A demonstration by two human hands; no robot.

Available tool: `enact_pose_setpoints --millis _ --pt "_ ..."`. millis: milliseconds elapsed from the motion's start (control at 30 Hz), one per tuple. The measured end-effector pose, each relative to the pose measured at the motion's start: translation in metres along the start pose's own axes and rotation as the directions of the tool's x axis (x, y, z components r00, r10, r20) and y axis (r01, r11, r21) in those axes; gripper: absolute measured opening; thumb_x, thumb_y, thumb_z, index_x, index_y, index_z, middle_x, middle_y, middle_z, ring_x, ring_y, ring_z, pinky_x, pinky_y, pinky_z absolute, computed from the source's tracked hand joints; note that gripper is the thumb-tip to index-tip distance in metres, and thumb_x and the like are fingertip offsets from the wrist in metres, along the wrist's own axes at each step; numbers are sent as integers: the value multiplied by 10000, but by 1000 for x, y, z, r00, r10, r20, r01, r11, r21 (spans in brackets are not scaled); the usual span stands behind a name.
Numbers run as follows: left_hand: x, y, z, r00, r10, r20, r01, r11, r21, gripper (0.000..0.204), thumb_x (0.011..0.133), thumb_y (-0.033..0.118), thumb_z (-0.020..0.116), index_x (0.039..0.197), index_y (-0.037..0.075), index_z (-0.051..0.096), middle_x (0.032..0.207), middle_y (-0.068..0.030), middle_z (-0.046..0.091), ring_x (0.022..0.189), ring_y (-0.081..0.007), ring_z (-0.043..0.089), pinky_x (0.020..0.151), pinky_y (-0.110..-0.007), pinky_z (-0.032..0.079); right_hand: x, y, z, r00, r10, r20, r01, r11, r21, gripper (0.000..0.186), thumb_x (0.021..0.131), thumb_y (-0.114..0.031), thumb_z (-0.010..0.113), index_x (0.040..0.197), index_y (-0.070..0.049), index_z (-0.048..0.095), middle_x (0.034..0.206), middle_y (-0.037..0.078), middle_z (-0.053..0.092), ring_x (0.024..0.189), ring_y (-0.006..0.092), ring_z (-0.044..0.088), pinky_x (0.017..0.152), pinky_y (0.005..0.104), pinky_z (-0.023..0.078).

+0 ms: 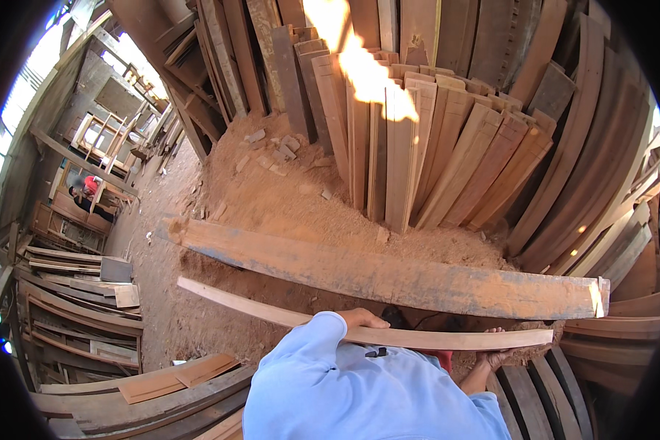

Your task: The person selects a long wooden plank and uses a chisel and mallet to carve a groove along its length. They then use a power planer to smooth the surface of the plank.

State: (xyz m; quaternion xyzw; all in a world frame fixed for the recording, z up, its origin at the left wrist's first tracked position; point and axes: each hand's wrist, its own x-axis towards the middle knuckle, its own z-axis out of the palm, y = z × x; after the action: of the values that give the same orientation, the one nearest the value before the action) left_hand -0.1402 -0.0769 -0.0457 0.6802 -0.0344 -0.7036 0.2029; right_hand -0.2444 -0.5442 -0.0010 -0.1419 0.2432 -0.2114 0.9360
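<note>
A long, narrow, pale wooden plank (433, 339) lies crosswise close in front of my body, its left end reaching out over the dusty ground. My left hand (363, 319) is closed on it near the middle, with the fingers partly hidden by my sleeve. Toward the plank's right end, my right hand (494, 358) grips from below, and fingertips show above the far edge. Just beyond, and apart from the plank, a thick, weathered board (389, 268) dusted with sawdust stretches from left to right.
Several upright planks (400, 154) lean in a row ahead. More boards (601, 147) stand at the right. Stacked wood (81, 301) lines the left side, and further boards (154, 396) lie near left. Sawdust and wood scraps (282, 150) cover the ground. A person (88, 194) is far left.
</note>
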Motion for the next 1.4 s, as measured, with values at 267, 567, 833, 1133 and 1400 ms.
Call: enact_pose_setpoints --millis 267,567,833,1133,1400 --pt "-74 78 -65 986 -98 -135 119 980 162 834 881 783 481 1447 176 570 1558 -157 460 1447 -303 409 1160 -478 330 -2 15 -17 966 -204 -158 205 979 -9 796 830 -787 580 1054 -28 668 942 123 695 850 295 657 775 471 556" --pt "-53 84 -102 986 -168 -8 164 949 268 1058 822 909 384 1539 135 446 1648 -177 298 1535 -351 239 1234 -496 196 1 12 38 955 -219 -198 235 970 59 824 747 -870 611 1011 -92 662 939 69 693 818 247 672 770 448 552" --pt "-56 36 -137 977 208 -44 -172 892 419 1035 841 865 444 1465 44 524 1493 -229 518 1413 -363 458 1153 -461 348 1 30 56 852 -305 -425 257 952 -169 935 805 -787 655 1408 -86 515 1274 111 636 1175 310 608 1028 502 496" --pt "-113 96 -117 891 192 -411 87 817 570 939 922 804 346 1435 42 538 1425 -275 551 1361 -414 501 1129 -509 393 35 33 36 687 -324 -650 -14 889 -458 864 953 -562 649 1464 76 370 1373 231 557 1164 374 622 974 570 538" --pt "-22 50 -106 879 362 -311 -121 799 588 845 958 775 306 1347 109 653 1424 -164 593 1341 -400 520 1114 -524 411 28 11 1 817 -28 -576 -173 941 -292 860 957 -746 431 1521 -97 426 1500 144 520 1345 377 513 1113 605 414"
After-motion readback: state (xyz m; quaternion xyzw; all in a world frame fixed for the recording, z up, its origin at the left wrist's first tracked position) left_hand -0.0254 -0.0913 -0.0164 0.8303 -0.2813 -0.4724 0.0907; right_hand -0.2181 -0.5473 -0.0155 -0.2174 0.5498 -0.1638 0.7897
